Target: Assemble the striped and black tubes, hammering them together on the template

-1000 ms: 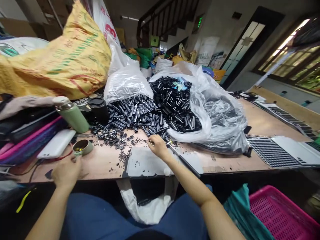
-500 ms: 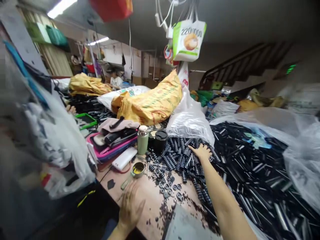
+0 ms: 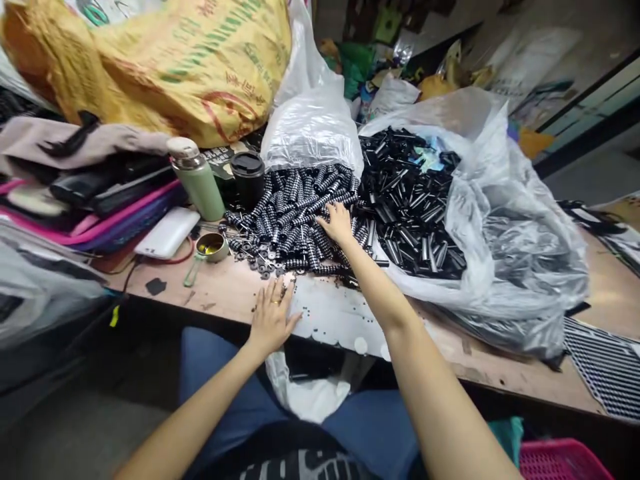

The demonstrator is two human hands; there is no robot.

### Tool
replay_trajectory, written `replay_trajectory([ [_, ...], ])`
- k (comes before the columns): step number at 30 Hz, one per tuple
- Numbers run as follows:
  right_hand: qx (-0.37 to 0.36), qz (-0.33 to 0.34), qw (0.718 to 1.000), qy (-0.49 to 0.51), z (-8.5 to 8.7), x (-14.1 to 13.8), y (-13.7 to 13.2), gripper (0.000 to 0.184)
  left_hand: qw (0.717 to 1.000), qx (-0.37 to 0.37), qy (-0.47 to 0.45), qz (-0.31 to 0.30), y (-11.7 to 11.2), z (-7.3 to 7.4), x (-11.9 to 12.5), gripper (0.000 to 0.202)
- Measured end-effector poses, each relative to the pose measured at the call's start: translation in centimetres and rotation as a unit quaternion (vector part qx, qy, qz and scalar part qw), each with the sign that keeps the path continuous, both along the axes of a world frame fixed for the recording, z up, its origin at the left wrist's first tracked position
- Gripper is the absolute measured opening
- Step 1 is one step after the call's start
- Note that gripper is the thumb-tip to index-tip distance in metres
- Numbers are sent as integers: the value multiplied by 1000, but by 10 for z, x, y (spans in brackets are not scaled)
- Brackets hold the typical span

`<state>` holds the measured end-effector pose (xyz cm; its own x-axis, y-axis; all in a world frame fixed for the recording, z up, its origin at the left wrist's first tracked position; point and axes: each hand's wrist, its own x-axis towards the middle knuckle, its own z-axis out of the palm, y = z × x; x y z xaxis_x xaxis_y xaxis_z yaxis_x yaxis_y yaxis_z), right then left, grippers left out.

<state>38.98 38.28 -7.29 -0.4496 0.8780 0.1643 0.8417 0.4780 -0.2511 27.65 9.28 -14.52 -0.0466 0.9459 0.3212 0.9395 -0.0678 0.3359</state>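
My left hand [image 3: 271,319] rests palm down near the table's front edge, fingers spread, a ring on one finger. Just beyond its fingertips lie small grey washers [image 3: 265,261]. My right hand [image 3: 338,223] reaches onto a heap of black ribbed cylinders [image 3: 285,200], its fingers apart and touching the pieces; no piece shows gripped. Thin metal pins stick out among the cylinders. Between the hands and the edge lies a pale grey plate [image 3: 325,310] with tiny dark bits on it. A clear plastic bag [image 3: 313,133] opens over the back of the heap.
To the right, a large plastic bag [image 3: 510,260] holds black tubes [image 3: 405,200]. On the left stand a green thermos [image 3: 203,187], a black lidded cup [image 3: 249,180], a small metal cup [image 3: 214,248] and a white power bank [image 3: 167,233]. A yellow sack [image 3: 200,73] lies behind.
The view has tilted down and turned right. My left hand now lies closer to the washers and plate, and my right hand still reaches onto the ribbed cylinders.
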Motion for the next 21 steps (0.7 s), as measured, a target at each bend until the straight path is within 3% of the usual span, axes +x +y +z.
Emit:
replay_trajectory([
  [5,63,40,991,112,-4,76,-96,43,999,4,-7,36,7,-1,-4,62],
  [8,75,53,985,144,-20,118,-158,32,999,23,-2,34,30,16,-16,49],
  [11,92,36,981,165,-36,143,-199,25,999,-20,46,5,65,38,-19,38],
  [16,111,14,979,169,-47,157,-216,22,978,-113,160,-76,109,52,-13,26],
  [21,128,-18,979,156,-54,174,-217,23,980,-115,155,-55,106,46,-15,29],
])
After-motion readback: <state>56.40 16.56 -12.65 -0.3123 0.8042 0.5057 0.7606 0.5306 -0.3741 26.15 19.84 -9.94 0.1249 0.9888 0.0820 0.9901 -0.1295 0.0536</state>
